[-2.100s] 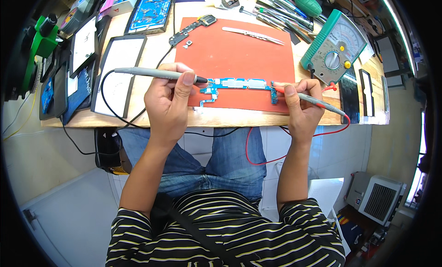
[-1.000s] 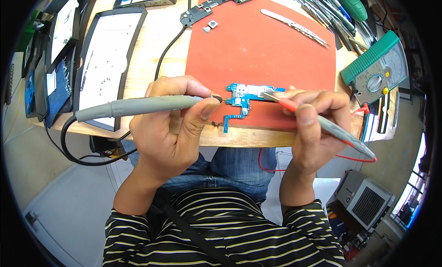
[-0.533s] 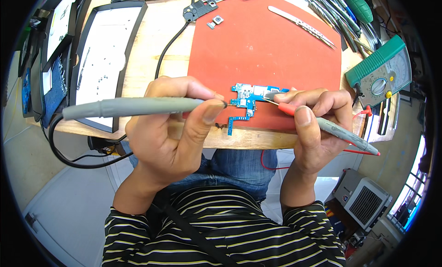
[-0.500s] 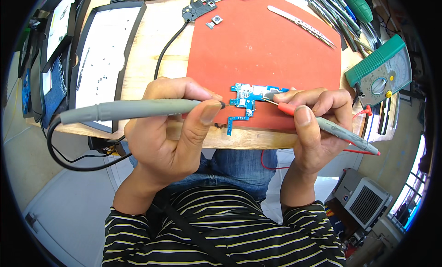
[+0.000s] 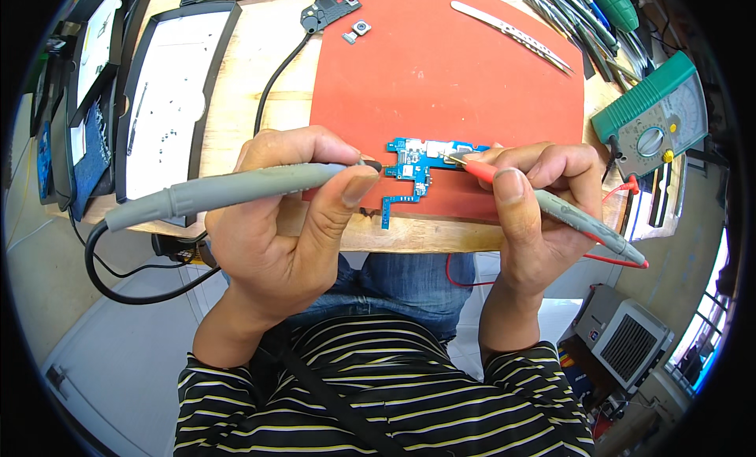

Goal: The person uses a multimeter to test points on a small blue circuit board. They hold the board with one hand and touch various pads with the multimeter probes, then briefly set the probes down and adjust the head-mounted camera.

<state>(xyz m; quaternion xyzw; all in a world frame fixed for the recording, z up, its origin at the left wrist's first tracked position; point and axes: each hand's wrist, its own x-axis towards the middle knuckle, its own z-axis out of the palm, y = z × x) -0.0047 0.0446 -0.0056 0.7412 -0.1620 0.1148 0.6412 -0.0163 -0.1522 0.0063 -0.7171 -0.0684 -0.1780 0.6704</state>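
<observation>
1. Closest in, the person's striped shirt [image 5: 386, 378] fills the lower part of the view, with jeans [image 5: 409, 295] below the desk edge.
2. The two hands are apart, each clamped on its own probe. The left hand [image 5: 291, 213] pinches a grey probe [image 5: 236, 187] near its dark tip, which points right, toward the board's left side; a black lead [image 5: 150, 299] loops from its back end.
3. The right hand [image 5: 543, 213] grips a grey-and-red probe [image 5: 583, 217] like a pen, its metal tip over the board's right part. Whether either tip actually touches, I cannot tell.
4. Between the hands lies the blue circuit board [image 5: 409, 169], on the near part of an orange-red mat [image 5: 441, 79]; the right fingers hide its right end.
5. The mat rests on a wooden desk [image 5: 433, 238]. To its right stands a green-cased dial meter [image 5: 654, 130]; to its left is a shallow black-rimmed tray [image 5: 181, 55] with small dark bits inside.
6. Farther back, a small camera module [image 5: 359, 31] and silver tweezers [image 5: 512, 36] lie on the mat, well apart.
7. Beyond its far right corner are slim tools [image 5: 571, 20] and a green bulb [image 5: 614, 6].
</observation>
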